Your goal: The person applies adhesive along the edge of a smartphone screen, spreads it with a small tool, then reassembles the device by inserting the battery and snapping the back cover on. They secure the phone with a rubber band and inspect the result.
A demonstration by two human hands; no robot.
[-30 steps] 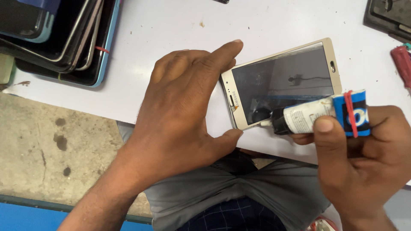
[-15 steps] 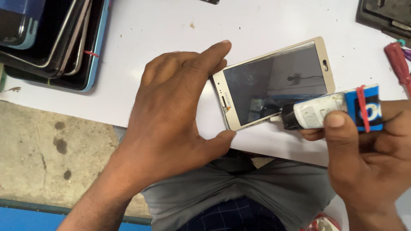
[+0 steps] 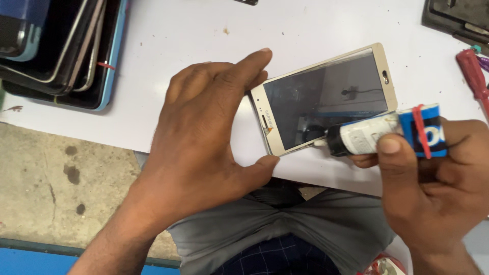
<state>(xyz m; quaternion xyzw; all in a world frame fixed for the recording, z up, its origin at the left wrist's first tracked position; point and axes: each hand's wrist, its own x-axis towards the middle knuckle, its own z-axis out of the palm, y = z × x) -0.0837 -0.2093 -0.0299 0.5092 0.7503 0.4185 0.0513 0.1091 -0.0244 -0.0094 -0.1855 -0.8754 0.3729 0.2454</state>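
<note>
Left hand point(image 3: 204, 137) spread flat against phone point(image 3: 326, 99) end to steady it on white worktop point(image 3: 178, 40), fingers wide and gripping nothing, right hand point(image 3: 433, 178) fingers clamped on glue tube point(image 3: 382, 133), nozzle touching phone's lower edge.

stacked phone frames point(image 3: 56, 51) far left | red screwdriver point(image 3: 472, 71) right edge | dark tray point(image 3: 456, 20) top right | white table point(image 3: 178, 30)

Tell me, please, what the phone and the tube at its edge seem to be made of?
Phone: glossy glass front, since it mirrors the room, in a gold frame, metal or painted plastic. Tube in the right hand: probably soft plastic, white with a blue label.
</note>
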